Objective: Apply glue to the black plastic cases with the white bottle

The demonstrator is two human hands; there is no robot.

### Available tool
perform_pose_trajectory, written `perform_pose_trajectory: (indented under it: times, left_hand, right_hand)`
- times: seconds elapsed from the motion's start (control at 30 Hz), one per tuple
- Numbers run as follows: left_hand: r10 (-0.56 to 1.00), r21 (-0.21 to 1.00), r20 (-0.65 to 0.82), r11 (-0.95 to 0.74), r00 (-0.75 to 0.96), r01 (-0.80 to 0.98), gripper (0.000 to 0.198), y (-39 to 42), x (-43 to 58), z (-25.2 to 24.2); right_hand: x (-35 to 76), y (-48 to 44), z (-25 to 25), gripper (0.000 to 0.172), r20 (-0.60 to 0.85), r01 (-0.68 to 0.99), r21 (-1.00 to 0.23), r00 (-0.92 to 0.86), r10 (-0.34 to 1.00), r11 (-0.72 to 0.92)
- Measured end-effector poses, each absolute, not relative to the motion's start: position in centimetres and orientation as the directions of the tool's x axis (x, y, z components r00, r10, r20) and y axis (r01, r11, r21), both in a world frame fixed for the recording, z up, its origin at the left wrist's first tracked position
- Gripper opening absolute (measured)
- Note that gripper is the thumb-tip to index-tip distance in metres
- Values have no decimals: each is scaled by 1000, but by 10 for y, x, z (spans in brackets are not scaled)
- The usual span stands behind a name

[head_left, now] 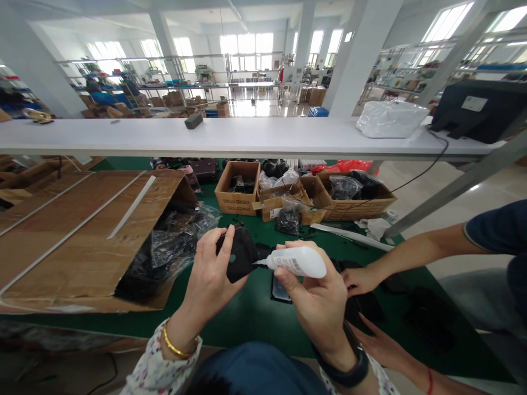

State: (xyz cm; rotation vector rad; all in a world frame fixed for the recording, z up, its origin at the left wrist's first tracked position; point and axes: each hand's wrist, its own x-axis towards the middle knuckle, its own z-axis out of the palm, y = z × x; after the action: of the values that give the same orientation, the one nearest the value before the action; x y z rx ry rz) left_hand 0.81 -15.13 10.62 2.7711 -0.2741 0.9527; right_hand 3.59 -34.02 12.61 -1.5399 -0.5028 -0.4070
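Observation:
My left hand point(212, 274) grips a black plastic housing point(242, 258), tilted up above the green tabletop point(230, 329). Wrapped in my right hand point(321, 302) is a white glue bottle point(300, 261) with printed text and a barcode, lying nearly level. Its thin nozzle points left and meets or nearly meets the right edge of the housing; I cannot tell whether they touch. Below the bottle, a dark-framed part with a pale panel point(280, 288) lies on the table, partly covered by my right hand.
A co-worker's hands point(364, 280) handle black parts on the right. A large cardboard box point(74, 236) with plastic-wrapped black pieces lies at left. Behind stand an open carton point(237, 189) and a wider box point(358, 200). A white shelf point(255, 134) crosses above.

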Motion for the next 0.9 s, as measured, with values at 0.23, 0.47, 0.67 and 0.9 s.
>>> perform_pose_trajectory:
  times: [0.23,0.47,0.67,0.9]
  left_hand:
    - [-100,116,627,-969,773,-219,85,-150,8,106]
    - [-82,115,639,-973,765,-201,85,-150,10,104]
    - [-50,130,652,-976,756,-176,87,-150,11,101]
    - [73,250,608,-963,791,-104,86,-154,9,98]
  right_hand:
    - [32,-340,135,24,612,621,-775,783,111,-116]
    - [24,-337,136,33,768,788,-579,613,183,-210]
    - [12,-334,120,46,854,899,-331,414,315,-285]
    - [3,-332,107,34,889,922,-163,292,354,-351]
